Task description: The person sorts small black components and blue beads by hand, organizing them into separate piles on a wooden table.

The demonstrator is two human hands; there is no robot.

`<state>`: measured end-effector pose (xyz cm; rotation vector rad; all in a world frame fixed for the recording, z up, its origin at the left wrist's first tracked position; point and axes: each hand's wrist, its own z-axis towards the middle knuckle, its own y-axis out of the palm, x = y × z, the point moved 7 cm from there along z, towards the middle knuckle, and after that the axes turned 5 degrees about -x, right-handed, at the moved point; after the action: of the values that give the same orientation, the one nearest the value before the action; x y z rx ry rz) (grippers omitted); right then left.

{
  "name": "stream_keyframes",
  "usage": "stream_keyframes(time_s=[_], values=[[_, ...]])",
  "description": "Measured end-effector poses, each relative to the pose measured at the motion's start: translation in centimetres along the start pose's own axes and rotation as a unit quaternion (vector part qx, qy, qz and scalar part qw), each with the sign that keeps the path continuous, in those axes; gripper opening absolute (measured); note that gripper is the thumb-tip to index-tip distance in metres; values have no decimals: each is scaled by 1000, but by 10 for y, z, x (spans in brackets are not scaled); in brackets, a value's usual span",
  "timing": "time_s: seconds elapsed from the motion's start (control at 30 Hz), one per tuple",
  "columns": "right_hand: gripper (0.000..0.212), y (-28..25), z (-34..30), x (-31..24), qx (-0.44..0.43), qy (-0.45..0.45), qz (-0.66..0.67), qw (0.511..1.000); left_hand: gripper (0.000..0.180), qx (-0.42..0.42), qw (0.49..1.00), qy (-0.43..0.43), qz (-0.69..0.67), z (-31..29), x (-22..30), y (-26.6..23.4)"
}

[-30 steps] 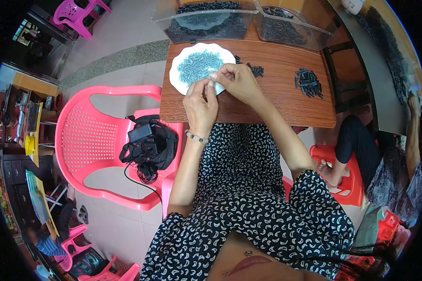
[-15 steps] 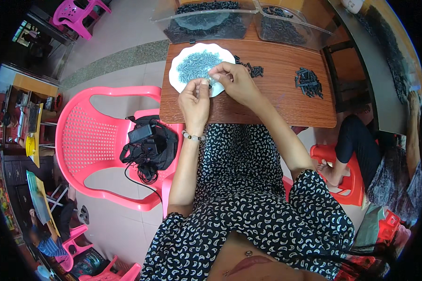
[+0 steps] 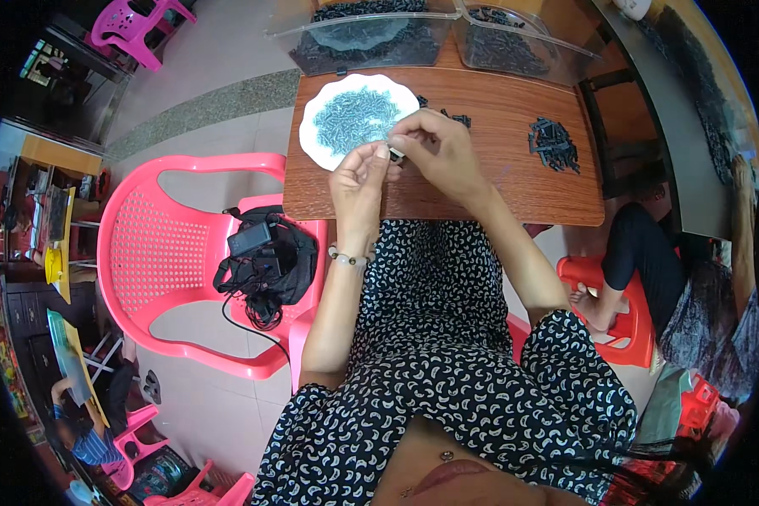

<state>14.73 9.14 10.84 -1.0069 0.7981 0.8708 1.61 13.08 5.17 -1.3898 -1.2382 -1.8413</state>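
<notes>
Just off the right rim of the white scalloped plate (image 3: 309,145), my two hands meet fingertip to fingertip. My left hand (image 3: 358,187) pinches a small dark piece (image 3: 397,155), mostly covered by the fingers. From the other side, my right hand (image 3: 449,158) has thumb and forefinger closed at the same piece; whether it also grips something tiny cannot be seen. Small shiny, pale grey pieces (image 3: 354,116) are heaped on the plate. A few small black pieces (image 3: 457,120) lie behind my right hand.
A pile of black pieces (image 3: 553,145) lies on the right of the brown table (image 3: 497,198). Clear bins (image 3: 371,55) of black pieces stand at its far edge. A pink chair (image 3: 164,244) holding a black bag (image 3: 291,266) is at left. Another person's leg (image 3: 632,253) shows at right.
Both hands have shifted right, from over the plate's near rim to beside it. My right fingers have come from over the plate to meet the piece at my left fingertips.
</notes>
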Motion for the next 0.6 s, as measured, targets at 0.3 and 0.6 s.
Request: stream_keyframes(time_s=[0.3,0.6], values=[[10,-22,-50,-28,59,-110,-32,992,21,-57,962,-127,-236,-34,-22,25],[22,-25,-67,-34,65,-162,-133,976,21,-65,967,-104,-223,-42,-30,36]])
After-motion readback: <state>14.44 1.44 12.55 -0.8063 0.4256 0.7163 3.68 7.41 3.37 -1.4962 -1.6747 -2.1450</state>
